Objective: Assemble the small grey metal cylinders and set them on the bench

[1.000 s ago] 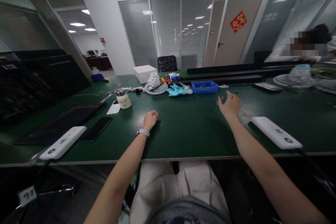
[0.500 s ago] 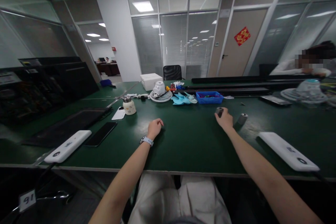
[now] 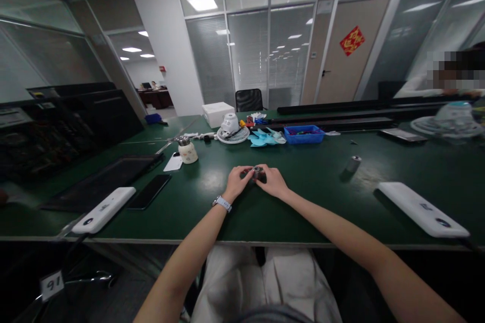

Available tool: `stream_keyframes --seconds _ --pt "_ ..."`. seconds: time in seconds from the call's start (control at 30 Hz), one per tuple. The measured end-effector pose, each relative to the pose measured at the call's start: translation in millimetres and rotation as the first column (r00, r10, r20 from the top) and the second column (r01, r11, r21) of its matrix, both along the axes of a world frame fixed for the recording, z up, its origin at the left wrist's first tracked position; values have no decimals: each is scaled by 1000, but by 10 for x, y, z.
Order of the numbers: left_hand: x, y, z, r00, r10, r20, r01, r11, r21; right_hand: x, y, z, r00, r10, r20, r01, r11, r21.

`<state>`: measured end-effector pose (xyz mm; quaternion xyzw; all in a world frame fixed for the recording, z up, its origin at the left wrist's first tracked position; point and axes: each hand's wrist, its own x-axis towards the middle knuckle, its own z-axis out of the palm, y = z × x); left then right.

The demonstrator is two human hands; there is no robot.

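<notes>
The small metal part (image 3: 256, 171) is at the front middle of the table (image 3: 303, 202), pinched between both hands. The left hand (image 3: 238, 180) closes its fingertips on the part's left side and the right hand (image 3: 273, 181) closes on its right side, so the 2 hands meet around it. The fingers hide whether it rests on the table or hangs just above.

It looks small, round and smooth, so it would likely roll if let go. A firm fingertip grip, kept low with both wrists braced on the table, seems the steadiest way to handle it.

A similar grey cylinder (image 3: 353, 163) lies on its side well apart to the right. Farther back are a blue tray (image 3: 304, 134) and a white fan grille (image 3: 233, 135). A dark phone (image 3: 148, 191) lies to the left.
</notes>
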<state>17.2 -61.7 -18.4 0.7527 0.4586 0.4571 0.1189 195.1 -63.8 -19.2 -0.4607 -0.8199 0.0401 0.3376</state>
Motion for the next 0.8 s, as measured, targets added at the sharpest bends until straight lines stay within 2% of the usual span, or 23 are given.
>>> stream_keyframes --seconds 0.23,0.37,0.5,0.57,0.67,0.8 --pt "144 40 37 998 24 49 -27 998 63 -4 33 -25 999 -25 28 24 999 30" --pt "215 48 64 994 92 57 -99 987 128 -34 -4 -8 995 -58 75 56 998 34" --pt "103 50 49 975 193 106 -208 965 157 -13 -51 7 985 -140 96 135 989 60" --pt "-14 66 14 959 277 60 -283 953 111 21 -61 13 972 -212 103 207 977 60" --pt "-176 92 -44 915 391 -94 -395 918 -23 92 -60 18 940 -322 113 318 947 52" --pt "-245 85 -82 877 405 -258 -452 877 -161 182 -62 17 916 -378 136 379 925 24"
